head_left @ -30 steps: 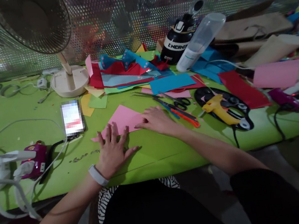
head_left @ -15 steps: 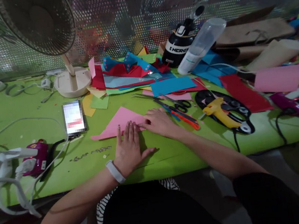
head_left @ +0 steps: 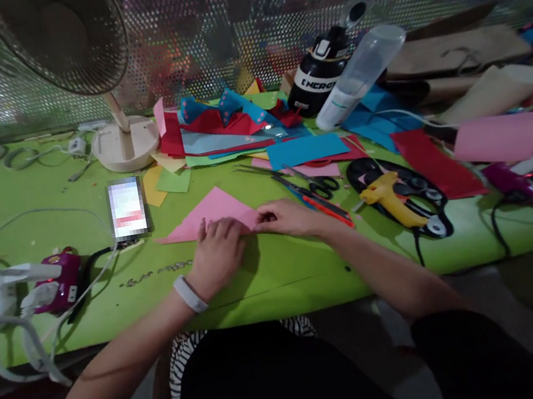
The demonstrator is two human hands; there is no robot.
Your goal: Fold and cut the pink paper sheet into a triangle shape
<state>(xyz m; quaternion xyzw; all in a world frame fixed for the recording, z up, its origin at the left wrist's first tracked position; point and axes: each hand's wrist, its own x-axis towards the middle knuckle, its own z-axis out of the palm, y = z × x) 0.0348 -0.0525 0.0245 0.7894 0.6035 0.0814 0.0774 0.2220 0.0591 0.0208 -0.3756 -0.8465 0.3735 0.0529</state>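
Note:
A sheet of pink paper (head_left: 217, 208), folded to a triangle, lies on the green table with its peak away from me and its long edge towards me. My left hand (head_left: 218, 253) rests on the middle of that long edge, fingers stretched over the paper and slightly bent; a pale band circles the wrist. At the right corner, my right hand (head_left: 286, 218) pinches the paper between thumb and fingertips. Just beyond the right hand lie black-handled scissors (head_left: 321, 186) and an orange cutter (head_left: 329, 208).
On the right, a yellow glue gun (head_left: 393, 203) lies on a black holder. A phone (head_left: 127, 208), a fan (head_left: 126, 144) and purple power sockets (head_left: 59, 279) with cables are on the left. Coloured papers (head_left: 308, 150), a black bottle (head_left: 316, 80) and a clear bottle (head_left: 361, 76) are behind.
My left hand has drawn in from flat, spread fingers to slightly bent ones and moved a little left. The strip along the paper's near edge now lies folded in. My right hand stays at the corner.

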